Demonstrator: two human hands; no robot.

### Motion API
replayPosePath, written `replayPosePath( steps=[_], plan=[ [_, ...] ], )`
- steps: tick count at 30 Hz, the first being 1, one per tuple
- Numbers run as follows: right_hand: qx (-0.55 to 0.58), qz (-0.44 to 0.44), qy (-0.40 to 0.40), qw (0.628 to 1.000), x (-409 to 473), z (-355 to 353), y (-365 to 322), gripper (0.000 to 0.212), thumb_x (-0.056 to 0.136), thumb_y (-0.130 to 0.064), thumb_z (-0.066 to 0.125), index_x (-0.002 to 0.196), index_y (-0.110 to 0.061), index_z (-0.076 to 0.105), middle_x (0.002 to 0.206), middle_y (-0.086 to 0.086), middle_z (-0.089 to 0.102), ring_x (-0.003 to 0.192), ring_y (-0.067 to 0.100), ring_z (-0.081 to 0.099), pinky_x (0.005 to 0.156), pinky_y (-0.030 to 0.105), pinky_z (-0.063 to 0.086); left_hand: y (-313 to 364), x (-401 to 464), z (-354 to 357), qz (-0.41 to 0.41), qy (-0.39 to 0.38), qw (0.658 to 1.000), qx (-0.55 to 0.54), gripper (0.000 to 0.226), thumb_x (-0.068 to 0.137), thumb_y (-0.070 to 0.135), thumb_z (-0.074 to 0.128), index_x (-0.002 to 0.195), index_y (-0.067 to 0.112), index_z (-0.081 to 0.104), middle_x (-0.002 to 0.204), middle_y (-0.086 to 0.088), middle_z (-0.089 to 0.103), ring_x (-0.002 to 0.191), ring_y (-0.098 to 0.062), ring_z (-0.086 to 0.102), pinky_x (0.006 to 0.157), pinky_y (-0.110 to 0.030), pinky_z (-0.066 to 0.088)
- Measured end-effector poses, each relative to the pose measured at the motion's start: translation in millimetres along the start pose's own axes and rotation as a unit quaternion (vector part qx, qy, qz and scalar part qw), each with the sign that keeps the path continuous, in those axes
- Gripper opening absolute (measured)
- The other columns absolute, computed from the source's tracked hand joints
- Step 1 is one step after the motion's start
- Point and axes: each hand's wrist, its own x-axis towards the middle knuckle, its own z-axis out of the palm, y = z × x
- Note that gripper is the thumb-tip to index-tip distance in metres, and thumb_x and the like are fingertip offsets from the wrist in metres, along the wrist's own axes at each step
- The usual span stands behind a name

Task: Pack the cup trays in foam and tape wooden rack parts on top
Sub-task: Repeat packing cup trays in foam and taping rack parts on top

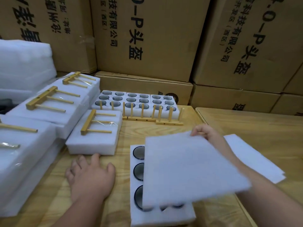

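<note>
The right hand [202, 131] pinches a foam sheet [190, 167], seemingly mid-swing, over the cup tray [162, 217]. The left hand [91, 174] rests spread and empty on the surface [246, 125]. Next, squaring the sheet's edges.

foam sheet [188, 169]: white, matt, soft-looking
cup tray [136, 215]: white foam
cups [139, 171]: dark, glossy
rack parts [95, 122]: pale wood under shiny clear tape
table [254, 126]: smooth grained wood
boxes [147, 38]: brown matt cardboard
</note>
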Motion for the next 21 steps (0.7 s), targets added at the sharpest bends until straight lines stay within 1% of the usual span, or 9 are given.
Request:
replayPosePath(
  steps=[1, 4, 6, 8, 10, 13, 15, 18, 21],
  plan=[
    [0.003, 0.01, -0.013, 1.0, 4.0, 7.7, 0.2, 0.029, 0.088, 0.02, 0.052, 0.086, -0.008, 0.06, 0.1, 0.016, 0.054, 0.062, 0.014, 0.059, 0.059, 0.019, 0.045, -0.1, 0.0, 0.3, 0.0, 0.0, 1.0, -0.001, 0.053, 0.089, 0.057, 0.039, 0.135, 0.032, 0.047, 0.152, -0.017, 0.037, 0.146, -0.037, 0.024, 0.12, -0.05, 0.017],
    [-0.069, 0.033, -0.062, 0.995, 12.3, 29.8, 9.8, 0.023, 0.086, 0.011, 0.057, 0.079, -0.011, 0.059, 0.083, 0.007, 0.051, 0.039, 0.002, 0.051, 0.04, 0.012, 0.038, -0.6, 0.9, 1.4, 0.0, 0.002, 1.0, 0.0, 0.049, 0.089, 0.057, 0.038, 0.13, 0.031, 0.048, 0.15, -0.017, 0.038, 0.145, -0.036, 0.024, 0.12, -0.05, 0.017],
    [-0.182, 0.016, -0.03, 0.983, 19.7, 40.3, 17.6, 0.027, 0.088, 0.003, 0.06, 0.091, -0.024, 0.061, 0.099, -0.002, 0.053, 0.053, 0.003, 0.056, 0.047, 0.013, 0.043, -1.6, 1.8, 2.6, -0.001, 0.004, 1.0, 0.005, 0.048, 0.089, 0.058, 0.037, 0.126, 0.031, 0.049, 0.149, -0.016, 0.038, 0.143, -0.036, 0.025, 0.119, -0.051, 0.017],
    [-0.219, -0.054, -0.022, 0.974, 16.5, 41.4, 35.7, 0.049, 0.094, -0.003, 0.054, 0.121, -0.044, 0.055, 0.119, -0.023, 0.044, 0.082, -0.004, 0.059, 0.065, 0.007, 0.041, -1.9, 2.5, 3.7, 0.0, 0.005, 1.0, 0.007, 0.049, 0.088, 0.058, 0.036, 0.127, 0.031, 0.049, 0.149, -0.017, 0.038, 0.143, -0.036, 0.025, 0.119, -0.051, 0.017],
    [-0.223, -0.067, 0.01, 0.972, 13.7, 33.2, 41.8, 0.055, 0.097, -0.003, 0.047, 0.132, -0.045, 0.051, 0.121, -0.024, 0.046, 0.093, -0.006, 0.058, 0.07, 0.006, 0.04, -2.2, 2.9, 4.9, 0.002, 0.008, 1.0, 0.006, 0.049, 0.088, 0.058, 0.037, 0.126, 0.03, 0.049, 0.149, -0.017, 0.039, 0.143, -0.037, 0.025, 0.119, -0.051, 0.016],
    [-0.156, -0.017, 0.063, 0.986, 15.3, 32.4, 41.0, 0.023, 0.101, -0.017, 0.051, 0.106, -0.035, 0.063, 0.099, -0.015, 0.068, 0.086, 0.008, 0.067, 0.077, 0.027, 0.055, -2.1, 2.2, 5.2, 0.007, 0.013, 1.0, 0.0, 0.049, 0.088, 0.057, 0.04, 0.128, 0.029, 0.05, 0.15, -0.018, 0.039, 0.144, -0.038, 0.024, 0.12, -0.052, 0.016],
    [-0.15, 0.035, 0.022, 0.988, 10.1, 35.1, 35.8, 0.014, 0.098, -0.036, 0.056, 0.091, -0.03, 0.066, 0.077, -0.007, 0.072, 0.072, 0.014, 0.069, 0.073, 0.041, 0.06, -1.9, 1.5, 4.5, 0.009, 0.012, 1.0, -0.002, 0.05, 0.088, 0.056, 0.04, 0.13, 0.029, 0.049, 0.151, -0.019, 0.038, 0.145, -0.038, 0.023, 0.12, -0.053, 0.015],
    [-0.161, 0.15, -0.096, 0.971, -4.8, 38.1, 31.8, 0.038, 0.091, -0.061, 0.056, 0.093, -0.025, 0.065, 0.068, -0.002, 0.072, 0.055, 0.013, 0.07, 0.052, 0.03, 0.056, -1.7, 1.4, 3.8, 0.008, 0.008, 1.0, -0.002, 0.052, 0.089, 0.057, 0.038, 0.132, 0.03, 0.047, 0.153, -0.018, 0.036, 0.146, -0.038, 0.022, 0.121, -0.053, 0.014],
    [-0.174, 0.216, -0.172, 0.945, -10.2, 40.7, 36.8, 0.04, 0.093, -0.056, 0.057, 0.095, -0.018, 0.067, 0.068, -0.001, 0.073, 0.053, 0.014, 0.07, 0.046, 0.024, 0.05, -1.4, 2.1, 3.5, 0.009, 0.005, 1.0, 0.004, 0.054, 0.089, 0.057, 0.036, 0.135, 0.03, 0.046, 0.155, -0.018, 0.035, 0.147, -0.038, 0.021, 0.121, -0.054, 0.014]
  ],
)
